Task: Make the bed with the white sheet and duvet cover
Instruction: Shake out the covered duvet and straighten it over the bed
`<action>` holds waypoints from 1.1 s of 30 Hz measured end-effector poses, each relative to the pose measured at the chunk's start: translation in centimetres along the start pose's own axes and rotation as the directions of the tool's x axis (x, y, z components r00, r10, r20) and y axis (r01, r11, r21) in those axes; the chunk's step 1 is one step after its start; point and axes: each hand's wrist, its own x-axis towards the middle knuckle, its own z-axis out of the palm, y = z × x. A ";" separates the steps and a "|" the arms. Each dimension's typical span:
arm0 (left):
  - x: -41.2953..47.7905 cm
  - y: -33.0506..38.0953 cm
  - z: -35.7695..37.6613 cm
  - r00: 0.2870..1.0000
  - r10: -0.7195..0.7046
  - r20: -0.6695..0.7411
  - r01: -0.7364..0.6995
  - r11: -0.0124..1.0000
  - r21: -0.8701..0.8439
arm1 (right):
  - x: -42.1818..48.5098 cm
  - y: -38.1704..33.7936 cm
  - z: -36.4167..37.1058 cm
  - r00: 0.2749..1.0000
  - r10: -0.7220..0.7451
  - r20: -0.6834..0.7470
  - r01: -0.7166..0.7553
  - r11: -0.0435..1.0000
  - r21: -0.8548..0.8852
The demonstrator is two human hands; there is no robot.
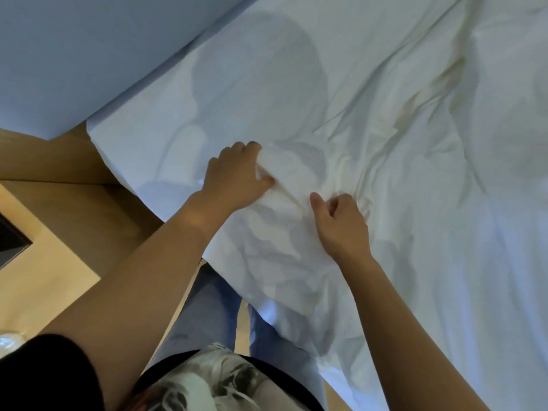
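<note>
bedside, both hands gather a rumpled white sheet point(370, 93) lying across the bed: left hand point(237, 179) fingers bunch a fold, right hand point(338, 221) fingers curl into cloth, likely to pull it flat.

Left hand point(237, 175) grips sheet point(267, 84); right hand point(339, 225) seemingly too.

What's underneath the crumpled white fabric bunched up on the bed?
A smooth white sheet shows beside the crumpled white fabric and appears to continue beneath it. Whatever lies under the bunch itself is covered.
</note>
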 end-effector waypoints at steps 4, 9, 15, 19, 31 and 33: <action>1.9 1.8 -0.4 0.980 0.201 0.004 -0.199 0.967 0.161 | 0.9 -0.6 0.4 1.000 -0.015 0.025 0.020 0.978 -0.207; 5.1 3.1 -2.1 0.988 0.147 -0.057 -0.152 0.984 -0.091 | 1.4 -1.2 -2.2 0.958 -0.101 -0.267 0.073 0.991 -0.111; 6.2 4.0 -1.3 0.992 0.126 -0.001 -0.125 0.985 0.119 | 4.8 -0.8 -4.7 0.920 0.097 -0.379 -0.127 0.990 -0.056; 4.2 0.9 -0.5 0.990 -0.039 -0.136 0.046 0.998 0.050 | 6.4 -0.8 -3.2 0.940 0.118 -0.320 -0.152 0.985 -0.083; 0.6 0.4 0.9 0.992 0.052 0.113 -0.012 0.944 -0.331 | 7.6 -4.5 -1.0 0.921 -0.373 -0.111 0.286 0.842 -0.457; 1.6 0.8 0.8 0.964 0.059 0.259 0.003 0.972 -0.235 | 8.4 -4.8 -0.5 0.942 -0.328 0.075 0.309 0.755 -0.579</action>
